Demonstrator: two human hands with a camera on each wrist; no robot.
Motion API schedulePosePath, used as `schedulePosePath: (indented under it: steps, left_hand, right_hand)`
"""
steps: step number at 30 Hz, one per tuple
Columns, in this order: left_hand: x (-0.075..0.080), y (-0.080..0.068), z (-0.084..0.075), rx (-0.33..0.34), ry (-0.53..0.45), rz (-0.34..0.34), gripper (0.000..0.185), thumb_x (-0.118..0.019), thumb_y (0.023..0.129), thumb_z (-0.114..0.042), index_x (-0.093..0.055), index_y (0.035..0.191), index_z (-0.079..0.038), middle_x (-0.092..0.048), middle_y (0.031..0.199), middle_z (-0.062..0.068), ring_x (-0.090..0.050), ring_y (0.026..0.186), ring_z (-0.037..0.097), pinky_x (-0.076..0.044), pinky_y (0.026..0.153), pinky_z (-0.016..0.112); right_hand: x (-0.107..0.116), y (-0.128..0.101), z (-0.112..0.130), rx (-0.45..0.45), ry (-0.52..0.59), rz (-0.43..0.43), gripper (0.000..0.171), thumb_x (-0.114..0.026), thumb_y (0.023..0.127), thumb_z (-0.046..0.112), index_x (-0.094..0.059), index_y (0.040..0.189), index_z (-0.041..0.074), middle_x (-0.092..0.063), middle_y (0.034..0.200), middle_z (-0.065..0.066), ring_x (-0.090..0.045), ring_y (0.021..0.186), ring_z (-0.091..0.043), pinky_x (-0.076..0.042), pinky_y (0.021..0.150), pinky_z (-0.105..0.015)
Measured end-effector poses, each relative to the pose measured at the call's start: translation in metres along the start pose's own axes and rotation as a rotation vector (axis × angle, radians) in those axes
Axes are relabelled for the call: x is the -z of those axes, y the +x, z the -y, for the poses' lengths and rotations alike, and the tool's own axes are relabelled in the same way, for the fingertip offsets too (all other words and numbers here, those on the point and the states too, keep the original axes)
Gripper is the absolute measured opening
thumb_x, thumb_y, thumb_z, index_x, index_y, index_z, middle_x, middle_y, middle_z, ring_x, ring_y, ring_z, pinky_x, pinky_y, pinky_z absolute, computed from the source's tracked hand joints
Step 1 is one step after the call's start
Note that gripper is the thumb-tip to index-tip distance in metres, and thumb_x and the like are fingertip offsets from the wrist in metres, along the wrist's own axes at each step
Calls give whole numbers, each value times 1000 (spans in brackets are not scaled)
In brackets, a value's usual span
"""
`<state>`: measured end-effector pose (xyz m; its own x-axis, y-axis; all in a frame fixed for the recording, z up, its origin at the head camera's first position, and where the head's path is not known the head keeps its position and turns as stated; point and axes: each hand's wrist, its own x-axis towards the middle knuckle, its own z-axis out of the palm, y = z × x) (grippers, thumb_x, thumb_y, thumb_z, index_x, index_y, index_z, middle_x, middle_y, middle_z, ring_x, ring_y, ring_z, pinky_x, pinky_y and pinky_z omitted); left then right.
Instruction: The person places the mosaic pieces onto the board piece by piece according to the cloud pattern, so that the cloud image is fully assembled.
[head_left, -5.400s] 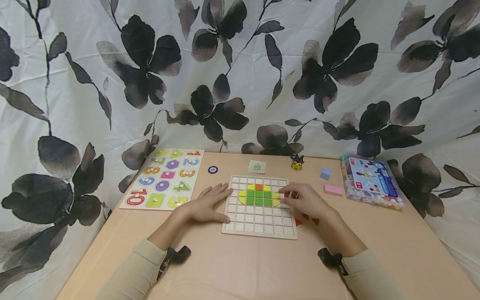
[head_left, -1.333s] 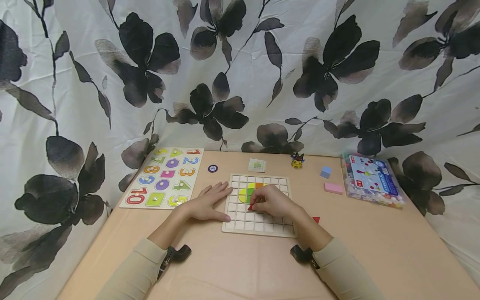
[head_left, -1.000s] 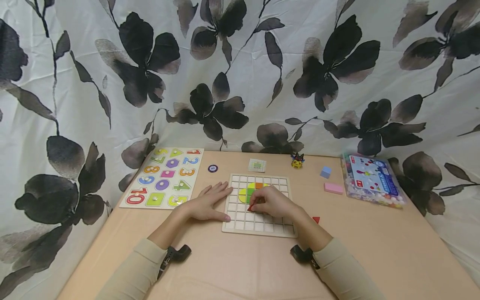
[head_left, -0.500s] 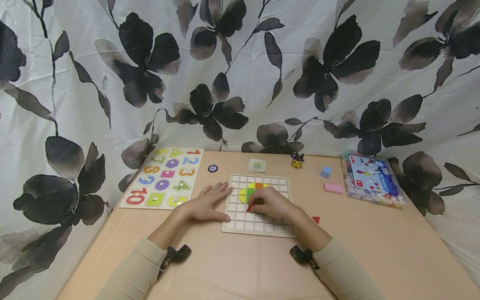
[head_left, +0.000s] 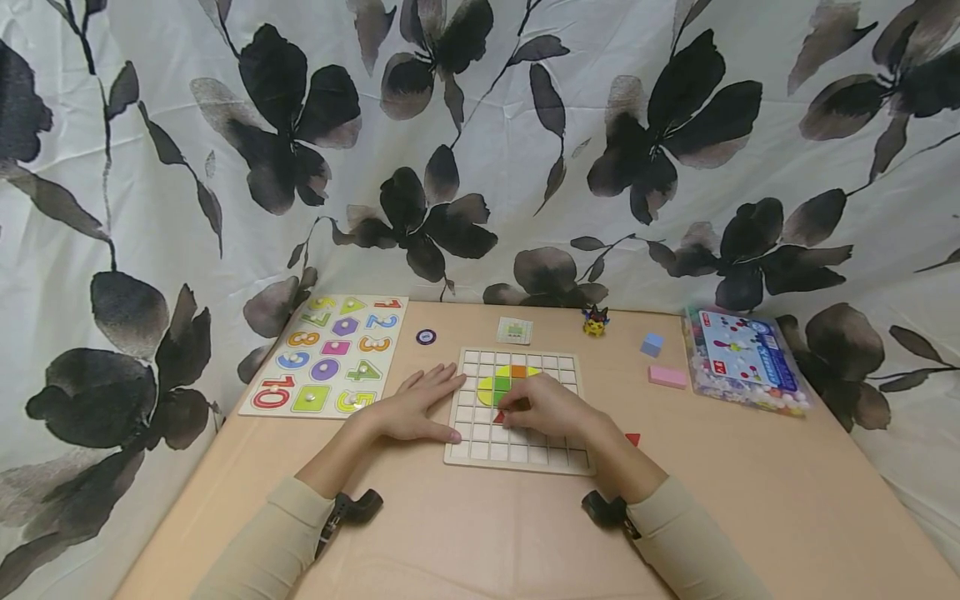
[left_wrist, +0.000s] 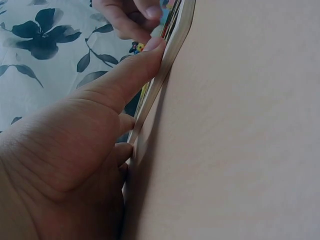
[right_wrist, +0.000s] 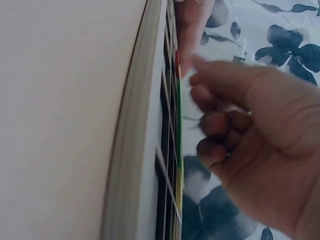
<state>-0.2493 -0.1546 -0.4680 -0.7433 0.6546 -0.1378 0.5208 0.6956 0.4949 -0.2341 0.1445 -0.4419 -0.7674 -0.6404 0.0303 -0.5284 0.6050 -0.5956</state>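
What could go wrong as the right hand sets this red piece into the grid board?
1. The right hand covers much of the wooden grid board, so the small red piece at its fingertips may land in a wrong cell unseen.
2. Its fingers lie right beside the yellow, green and orange tiles and could knock them loose.
3. Only the left hand rests flat at the board's left edge, so a push might slide the board.
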Motion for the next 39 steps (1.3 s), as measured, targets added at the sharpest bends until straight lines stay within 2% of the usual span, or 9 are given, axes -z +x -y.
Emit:
schedulePosePath:
  steps: [6,13,16,21,24,31,35,39]
  left_hand:
    - [0,-1,0,-2,4,-4,104,-69,88,-70,-21,168,-23,-3,177,6,0,164,30,3,131,55]
    - [0,1,0,-15,0,-14,105,-70,88,-69,-23,168,-20,-4,177,8,-1,164,32,2,131,58]
    - [0,1,-1,-14,1,-12,105,-69,88,-69,-22,168,-20,-4,177,7,-1,164,32,3,131,58]
    - [1,-1,-1,-3,7,0,105,-69,88,-70,-21,168,-22,-2,177,6,0,164,31,3,131,56]
    - [0,0,0,-4,8,0,106,-68,88,-71,-21,168,-22,-2,177,6,0,164,30,3,132,56]
    - [-1,1,1,-9,7,-6,106,-69,87,-70,-21,168,-21,-3,177,6,0,164,30,3,131,56]
    - [-1,1,0,-7,6,-3,106,-69,88,-70,-21,168,-21,-3,177,6,0,164,30,3,131,56]
    - [0,1,0,-1,9,5,107,-68,87,-71,-20,168,-22,-1,177,4,1,164,29,4,132,55]
  right_hand:
    - [17,-11,0,-1,37,-68,26,-80,93,20,-79,118,12,-75,103,1,-60,88,-15,-52,76,-27]
    - [39,-33,-4,-75,102,-134,32,-80,93,25,-76,124,15,-68,100,8,-57,88,-19,-50,72,-27]
    - [45,-44,-7,-92,92,-140,31,-80,94,25,-76,123,16,-68,102,7,-57,89,-19,-50,73,-28]
    - [52,-58,-15,-122,60,-140,32,-78,94,24,-75,125,13,-73,112,-2,-57,90,-19,-51,74,-29]
    - [56,-64,-19,-150,48,-148,33,-78,94,24,-75,125,14,-73,112,-2,-58,91,-19,-51,74,-30]
    - [64,-73,-29,-171,45,-114,31,-79,93,20,-76,123,12,-71,101,5,-59,88,-19,-52,73,-28]
    - [67,-79,-39,-178,66,-58,33,-78,92,15,-74,124,7,-69,95,4,-58,87,-20,-52,70,-25]
    - [69,-85,-49,-200,97,4,34,-81,90,16,-74,122,7,-67,92,2,-58,88,-21,-52,69,-24]
